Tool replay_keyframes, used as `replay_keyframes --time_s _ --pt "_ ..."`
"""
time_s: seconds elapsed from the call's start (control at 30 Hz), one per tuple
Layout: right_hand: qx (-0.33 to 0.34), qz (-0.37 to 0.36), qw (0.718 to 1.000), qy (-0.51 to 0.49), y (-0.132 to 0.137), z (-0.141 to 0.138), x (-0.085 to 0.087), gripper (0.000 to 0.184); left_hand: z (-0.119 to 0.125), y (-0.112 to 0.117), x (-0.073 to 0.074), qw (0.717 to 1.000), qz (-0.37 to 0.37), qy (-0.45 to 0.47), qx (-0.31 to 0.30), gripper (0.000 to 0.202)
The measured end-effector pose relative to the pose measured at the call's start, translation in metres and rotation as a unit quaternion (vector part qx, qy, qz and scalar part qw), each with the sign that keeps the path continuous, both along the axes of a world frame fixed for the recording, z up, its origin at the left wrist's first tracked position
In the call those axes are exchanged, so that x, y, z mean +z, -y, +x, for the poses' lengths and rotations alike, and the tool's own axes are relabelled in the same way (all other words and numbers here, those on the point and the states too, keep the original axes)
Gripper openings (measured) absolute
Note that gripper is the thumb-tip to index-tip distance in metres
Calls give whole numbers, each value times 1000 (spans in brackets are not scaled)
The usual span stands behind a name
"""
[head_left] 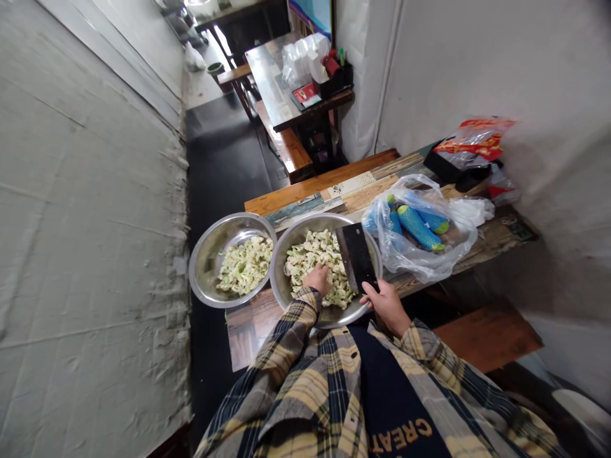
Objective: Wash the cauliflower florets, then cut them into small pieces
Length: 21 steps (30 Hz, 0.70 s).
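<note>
My left hand is down in the middle steel bowl, its fingers curled among pale green-white cauliflower pieces; the fingertips are partly hidden there. A dark-bladed cleaver is gripped in my right hand. Its broad blade stands tilted over the right part of that bowl. Touching this bowl on the left, a second steel bowl holds more cut cauliflower.
Right of the bowls, a clear plastic bag holds several blue-netted vegetables. The plank-patterned table carries a red-printed packet near the wall. Ahead are a bench and another table.
</note>
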State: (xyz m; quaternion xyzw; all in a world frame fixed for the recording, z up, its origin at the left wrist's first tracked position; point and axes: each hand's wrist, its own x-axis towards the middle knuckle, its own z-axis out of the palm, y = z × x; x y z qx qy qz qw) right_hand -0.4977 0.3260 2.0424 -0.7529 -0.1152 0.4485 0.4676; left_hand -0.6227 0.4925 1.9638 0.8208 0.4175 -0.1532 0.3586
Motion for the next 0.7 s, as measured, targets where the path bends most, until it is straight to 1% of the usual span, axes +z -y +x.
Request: replay_keyframes --time_s 0.07,0.1,0.13,0.2,0.23,0.3,0.37,0.4,0.43,0.47,0.53,0.57,0.63,0.7 --pt "3 2 1000 6 1 1 3 37 -1 5 3 998 27 -43 -42 42" --pt "2 4 1000 9 2 2 3 36 -2 6 4 997 34 -52 -43 41" --pt "0 5 1000 12 2 3 3 36 -5 5 4 998 30 -43 -27 41" --pt "-8 6 1000 13 4 4 2 38 -12 2 2 999 -9 17 49 39" --pt "-15 6 1000 11 5 5 0 39 -16 -1 1 993 -33 56 99 38" --pt "-27 8 1000 2 6 6 -3 42 -23 -5 0 972 -71 119 188 36" --pt "-28 9 1000 -7 6 6 -6 44 -31 -7 2 958 -89 141 235 35" --pt "-25 10 1000 -9 6 5 -7 44 -35 -7 5 949 -111 153 253 37" --pt "-21 10 1000 -11 6 5 -8 44 -38 -7 8 932 -150 176 278 41" --pt "-16 10 1000 -11 5 4 -8 44 -41 -6 12 909 -199 202 306 46" --pt "0 11 1000 -6 4 3 -8 43 -45 -2 21 852 -292 246 359 55" --pt "14 12 1000 2 3 2 -7 42 -46 1 25 828 -321 260 379 60" --pt "54 12 998 38 0 1 -4 40 -46 5 32 809 -332 273 401 64" --pt "104 25 989 105 -2 1 1 36 -45 8 38 807 -313 286 411 60"
